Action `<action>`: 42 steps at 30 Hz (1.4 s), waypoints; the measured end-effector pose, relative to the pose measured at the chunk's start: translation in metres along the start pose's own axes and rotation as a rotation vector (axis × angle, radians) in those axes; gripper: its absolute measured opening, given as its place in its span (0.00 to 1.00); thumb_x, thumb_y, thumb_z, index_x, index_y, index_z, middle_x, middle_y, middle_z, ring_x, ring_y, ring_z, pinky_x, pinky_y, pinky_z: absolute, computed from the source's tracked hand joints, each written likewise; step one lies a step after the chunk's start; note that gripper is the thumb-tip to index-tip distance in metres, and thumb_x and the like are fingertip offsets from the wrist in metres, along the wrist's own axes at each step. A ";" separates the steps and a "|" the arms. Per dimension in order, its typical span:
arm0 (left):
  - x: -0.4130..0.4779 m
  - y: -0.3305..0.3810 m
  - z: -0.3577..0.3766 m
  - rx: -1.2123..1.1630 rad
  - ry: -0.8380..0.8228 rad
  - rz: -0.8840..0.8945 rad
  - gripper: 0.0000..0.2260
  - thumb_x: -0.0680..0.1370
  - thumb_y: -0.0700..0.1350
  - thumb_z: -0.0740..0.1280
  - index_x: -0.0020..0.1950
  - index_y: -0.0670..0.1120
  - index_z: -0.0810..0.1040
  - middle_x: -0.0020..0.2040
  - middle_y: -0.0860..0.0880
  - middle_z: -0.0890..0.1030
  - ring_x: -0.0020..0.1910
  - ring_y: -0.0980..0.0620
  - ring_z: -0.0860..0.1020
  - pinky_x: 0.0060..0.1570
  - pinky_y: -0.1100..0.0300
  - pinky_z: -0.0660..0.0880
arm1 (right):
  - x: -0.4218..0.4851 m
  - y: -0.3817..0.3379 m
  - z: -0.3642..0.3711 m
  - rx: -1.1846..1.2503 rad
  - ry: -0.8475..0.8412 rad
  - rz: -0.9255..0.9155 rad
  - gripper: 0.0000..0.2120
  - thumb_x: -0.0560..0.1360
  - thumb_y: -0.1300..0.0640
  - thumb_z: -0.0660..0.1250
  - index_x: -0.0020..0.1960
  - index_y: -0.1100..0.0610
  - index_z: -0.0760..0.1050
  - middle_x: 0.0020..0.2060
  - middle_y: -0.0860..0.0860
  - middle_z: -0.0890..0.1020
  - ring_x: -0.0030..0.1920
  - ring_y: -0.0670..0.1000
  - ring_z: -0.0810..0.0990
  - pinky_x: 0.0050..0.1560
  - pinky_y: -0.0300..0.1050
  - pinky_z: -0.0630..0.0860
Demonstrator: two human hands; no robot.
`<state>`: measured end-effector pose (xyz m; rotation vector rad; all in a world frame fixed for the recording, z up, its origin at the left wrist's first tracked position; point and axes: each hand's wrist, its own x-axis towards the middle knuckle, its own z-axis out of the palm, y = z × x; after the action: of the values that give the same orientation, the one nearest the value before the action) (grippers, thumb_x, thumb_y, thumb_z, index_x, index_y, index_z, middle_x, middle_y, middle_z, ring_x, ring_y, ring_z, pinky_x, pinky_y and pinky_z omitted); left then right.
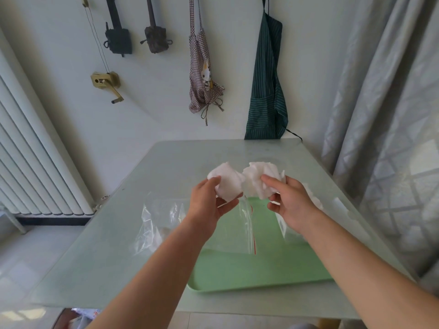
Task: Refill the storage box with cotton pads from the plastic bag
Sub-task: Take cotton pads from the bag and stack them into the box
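— Hands up above the far end of the green tray, both full?
— Both full. Gripping a bunch of cotton pads in the left hand, with thumb on top and fingers curled underneath. Pinching a second bunch in the right hand, with thumb pressed on the near face and fingers folded behind.
— Touching each other, those bunches?
— Meeting at their inner edges, or nearly; hard to tell which. Held well clear of the tray.
— And the look of them?
— Bright white, soft, squarish, stacked loosely and fanned at the corners. Slightly crumpled on the right, smoother and rounder on the left.
— Where to find the plastic bag?
— Lying flat across the tray's left edge, half on the tray and half on the glass table. Clear, creased, with a thin red strip along the side over the tray. Looks to hold something white and hazy inside, towards the left.
— And the box?
— On the tray's right side, mostly hidden behind the right wrist. Clear-walled; cannot tell how full.
— Anything beyond the tray?
— Checked apron and dark striped apron on the wall past its far end; grey curtain to its right, white radiator far to its left.
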<state>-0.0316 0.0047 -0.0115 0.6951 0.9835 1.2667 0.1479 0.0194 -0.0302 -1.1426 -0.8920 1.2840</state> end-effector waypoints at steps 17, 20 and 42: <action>0.003 -0.014 -0.013 0.174 -0.054 0.037 0.10 0.82 0.45 0.63 0.59 0.41 0.78 0.49 0.44 0.82 0.46 0.48 0.82 0.46 0.56 0.80 | -0.006 0.008 -0.001 -0.112 0.032 0.013 0.05 0.72 0.60 0.74 0.46 0.57 0.80 0.35 0.53 0.79 0.29 0.49 0.74 0.30 0.43 0.76; 0.000 -0.016 -0.012 0.264 -0.122 0.106 0.10 0.81 0.48 0.65 0.58 0.45 0.81 0.44 0.51 0.83 0.41 0.55 0.80 0.45 0.61 0.74 | -0.011 0.009 0.000 -0.144 -0.001 -0.005 0.06 0.72 0.61 0.73 0.47 0.58 0.80 0.36 0.54 0.81 0.30 0.51 0.76 0.31 0.43 0.77; 0.008 -0.017 -0.009 0.310 -0.124 0.194 0.10 0.77 0.38 0.67 0.56 0.36 0.77 0.44 0.45 0.81 0.43 0.49 0.81 0.41 0.57 0.79 | -0.029 -0.005 -0.010 -0.075 -0.421 0.025 0.14 0.68 0.66 0.73 0.53 0.62 0.79 0.41 0.56 0.84 0.38 0.51 0.83 0.38 0.41 0.81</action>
<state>-0.0317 0.0088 -0.0316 1.1188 1.0396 1.2323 0.1555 -0.0098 -0.0252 -0.9561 -1.2449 1.5532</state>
